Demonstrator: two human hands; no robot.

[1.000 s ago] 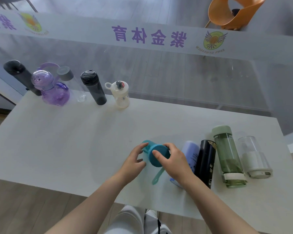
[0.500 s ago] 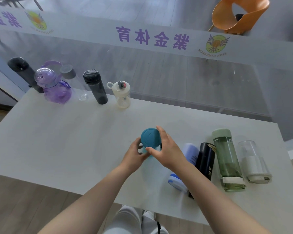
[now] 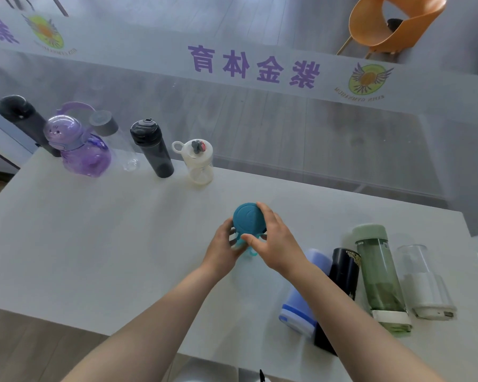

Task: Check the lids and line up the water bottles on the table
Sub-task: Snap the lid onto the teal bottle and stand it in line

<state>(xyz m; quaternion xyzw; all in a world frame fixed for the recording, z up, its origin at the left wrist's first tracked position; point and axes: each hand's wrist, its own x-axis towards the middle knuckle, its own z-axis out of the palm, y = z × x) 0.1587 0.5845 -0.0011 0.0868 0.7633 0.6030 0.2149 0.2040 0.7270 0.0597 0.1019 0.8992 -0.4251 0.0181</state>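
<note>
A clear bottle with a teal lid [image 3: 247, 217] stands upright near the middle of the table [image 3: 94, 244]. My left hand [image 3: 222, 250] grips its body from the left, and my right hand [image 3: 276, 241] is closed around the lid's rim. Along the far edge stand a black flask [image 3: 20, 117], a purple bottle [image 3: 78, 144], a clear bottle with a grey cap [image 3: 113, 139], a dark grey bottle [image 3: 152, 147] and a small white bottle [image 3: 199, 161]. At the right lie a lilac bottle [image 3: 304, 307], a black bottle [image 3: 342, 274], a green bottle [image 3: 378, 274] and a clear glass bottle [image 3: 422, 282].
A glass wall with purple lettering [image 3: 254, 66] rises straight behind the table's far edge. An orange chair [image 3: 392, 23] stands beyond it. The table's near edge runs just under my forearms, with wooden floor below at the left.
The teal-lidded bottle went from tilted on its side to upright, and both hands shifted with it a little farther from me. My right hand now wraps the lid.
</note>
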